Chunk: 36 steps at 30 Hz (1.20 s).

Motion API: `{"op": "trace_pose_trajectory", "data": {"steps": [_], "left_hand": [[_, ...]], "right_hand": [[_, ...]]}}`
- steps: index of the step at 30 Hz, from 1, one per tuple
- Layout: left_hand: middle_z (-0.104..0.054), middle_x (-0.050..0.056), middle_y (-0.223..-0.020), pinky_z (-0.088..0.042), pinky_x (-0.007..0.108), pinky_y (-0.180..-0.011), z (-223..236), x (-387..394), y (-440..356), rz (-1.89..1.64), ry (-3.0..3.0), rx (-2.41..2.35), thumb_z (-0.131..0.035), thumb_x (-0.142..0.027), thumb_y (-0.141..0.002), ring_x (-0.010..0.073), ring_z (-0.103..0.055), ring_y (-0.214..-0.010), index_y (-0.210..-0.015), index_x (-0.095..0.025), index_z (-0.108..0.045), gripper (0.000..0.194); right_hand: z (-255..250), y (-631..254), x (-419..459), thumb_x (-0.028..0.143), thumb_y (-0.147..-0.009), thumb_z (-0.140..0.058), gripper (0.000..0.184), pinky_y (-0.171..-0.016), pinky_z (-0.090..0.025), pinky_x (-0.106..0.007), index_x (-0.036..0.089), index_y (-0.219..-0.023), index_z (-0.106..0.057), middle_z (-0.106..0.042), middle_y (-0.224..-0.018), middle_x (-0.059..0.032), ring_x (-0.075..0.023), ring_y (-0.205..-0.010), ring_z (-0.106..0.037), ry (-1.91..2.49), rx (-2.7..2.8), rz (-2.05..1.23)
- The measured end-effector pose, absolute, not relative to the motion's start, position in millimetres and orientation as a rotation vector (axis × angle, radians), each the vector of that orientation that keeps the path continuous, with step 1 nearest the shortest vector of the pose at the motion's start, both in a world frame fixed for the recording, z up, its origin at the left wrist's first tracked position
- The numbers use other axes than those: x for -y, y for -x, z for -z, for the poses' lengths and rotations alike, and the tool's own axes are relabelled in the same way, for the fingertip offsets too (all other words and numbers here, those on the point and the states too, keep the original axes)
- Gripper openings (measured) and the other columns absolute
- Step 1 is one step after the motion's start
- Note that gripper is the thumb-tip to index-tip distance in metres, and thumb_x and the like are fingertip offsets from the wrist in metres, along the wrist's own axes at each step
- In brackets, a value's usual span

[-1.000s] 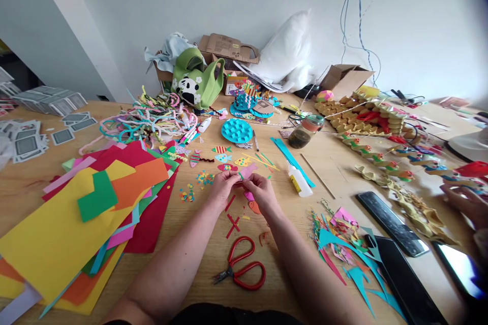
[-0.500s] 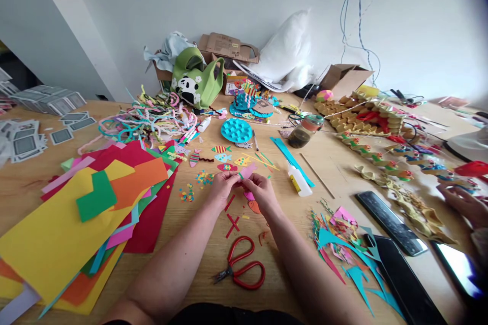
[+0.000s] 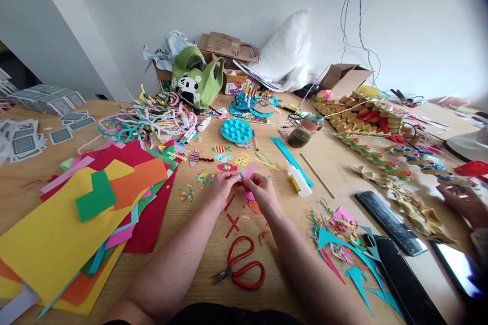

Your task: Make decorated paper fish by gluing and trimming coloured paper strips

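Note:
Both hands meet over the middle of the table, fingertips almost touching. Between them is a pink paper cutout (image 3: pixel 250 168) with a small green strip at its near edge. My left hand (image 3: pixel 224 186) pinches its left end. My right hand (image 3: pixel 261 191) has its fingers closed on the other side, covering part of it. Beyond the hands lie several decorated paper fish, among them a yellow fish (image 3: pixel 242 161) and a red fish (image 3: pixel 227 167). An orange paper fish (image 3: pixel 253 206) sits partly under my right hand. Nearer me rest red-handled scissors (image 3: pixel 244 265) and crossed red strips (image 3: pixel 233 223).
Coloured paper sheets (image 3: pixel 49 223) pile up at left, beside pipe cleaners (image 3: pixel 145 117). A glue bottle (image 3: pixel 299 181), glass jar (image 3: pixel 306 131) and blue round piece (image 3: pixel 236 130) stand beyond. Paper scraps (image 3: pixel 351 249) and phones (image 3: pixel 391 222) lie right, near another person's hand (image 3: pixel 463 203).
Hardly anything differs. My fingers have shifted very slightly on the pink paper, and the other person's hand at the right has moved a little.

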<state>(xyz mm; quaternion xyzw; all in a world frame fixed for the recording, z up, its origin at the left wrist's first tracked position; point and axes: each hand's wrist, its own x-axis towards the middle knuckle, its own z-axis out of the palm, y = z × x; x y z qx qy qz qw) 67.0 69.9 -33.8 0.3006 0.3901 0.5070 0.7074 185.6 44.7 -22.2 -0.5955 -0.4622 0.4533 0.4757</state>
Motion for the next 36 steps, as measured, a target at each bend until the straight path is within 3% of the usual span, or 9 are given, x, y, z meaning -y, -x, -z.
{"op": "trace_pose_trajectory", "data": {"steps": [23, 36], "left_hand": [[-0.065, 0.001, -0.057, -0.05, 0.031, -0.069, 36.2, -71.0, -67.3, -1.188, -0.797, -0.958, -0.071, -0.025, -0.06, 0.0152, -0.06, -0.057, -0.058, -0.02, -0.068, 0.006], [-0.068, 0.001, -0.061, -0.051, 0.029, -0.066, 38.8, -69.2, -68.1, -1.123, -0.966, -0.987, -0.067, -0.027, -0.064, 0.0158, -0.063, -0.059, -0.063, -0.02, -0.07, 0.007]], "right_hand": [[14.2, -184.3, -41.9, 0.044, -0.067, -0.064, 0.028, -0.049, -0.036, -0.025, 0.018, -0.061, -0.054, -0.056, -0.055, -0.0008, -0.0128, -0.052, -0.048, 1.469, 1.094, -1.123], [18.8, -186.6, -43.3, 0.045, -0.064, -0.067, 0.031, -0.045, -0.03, -0.023, 0.017, -0.055, -0.055, -0.054, -0.049, 0.0015, -0.0098, -0.046, -0.042, 1.497, 1.088, -1.024]]}}
